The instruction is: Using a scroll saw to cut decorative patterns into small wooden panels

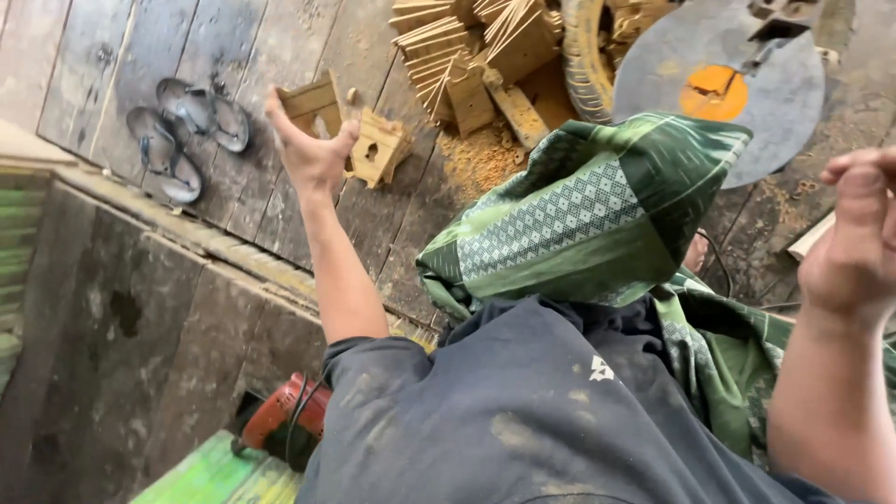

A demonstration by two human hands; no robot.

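My left hand point(311, 149) reaches out over the plank floor, fingers spread around a small open wooden frame point(314, 101). A second small wooden box piece point(378, 147) lies on the floor just right of that hand. My right hand point(854, 238) is raised at the right edge, fingers loosely curled, with nothing seen in it. A green patterned cloth point(583, 215) covers my lap, below it my dark dusty shirt point(523, 411).
A pile of cut wooden slats point(467, 51) and sawdust point(481, 159) lies ahead. Beside it are a tyre point(583, 56) and a round grey metal disc point(728, 75). A pair of sandals point(187, 131) rests at the left. A red power tool point(285, 420) sits below.
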